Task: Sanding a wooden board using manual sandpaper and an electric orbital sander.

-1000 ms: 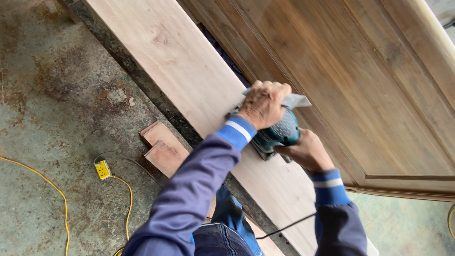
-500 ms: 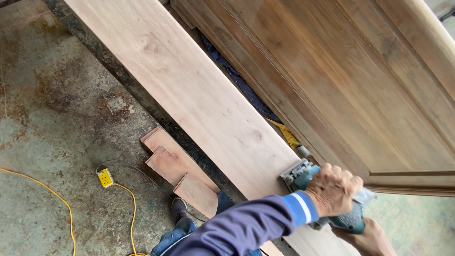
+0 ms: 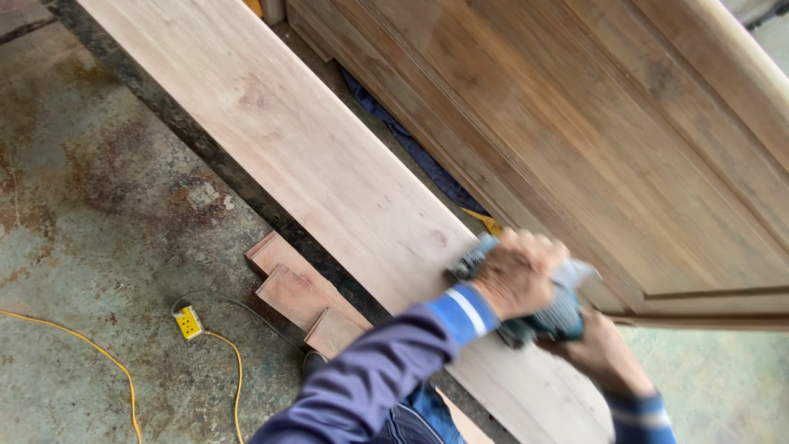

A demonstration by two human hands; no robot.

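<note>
A long pale wooden plank [image 3: 304, 156] runs diagonally from the top left to the bottom right. A teal electric sander [image 3: 559, 316] rests flat on the plank's near part. My left hand [image 3: 514, 275] is clamped over the sander's front knob, its blue sleeve with a white-striped cuff reaching in from below. My right hand [image 3: 596, 353] grips the sander's rear handle from the lower right. Both hands and the tool are motion-blurred.
A large brown panelled door [image 3: 625, 140] lies beside the plank on the right. Short wood offcuts [image 3: 292, 288] lie on the stained concrete floor [image 3: 99, 205]. A yellow socket block [image 3: 188, 322] with a yellow cable [image 3: 99, 353] sits at lower left. Blue cloth [image 3: 419, 160] shows between plank and door.
The sander and both hands were first drawn far down the plank toward me, then pushed back up it a little. The camera view shifted slightly.
</note>
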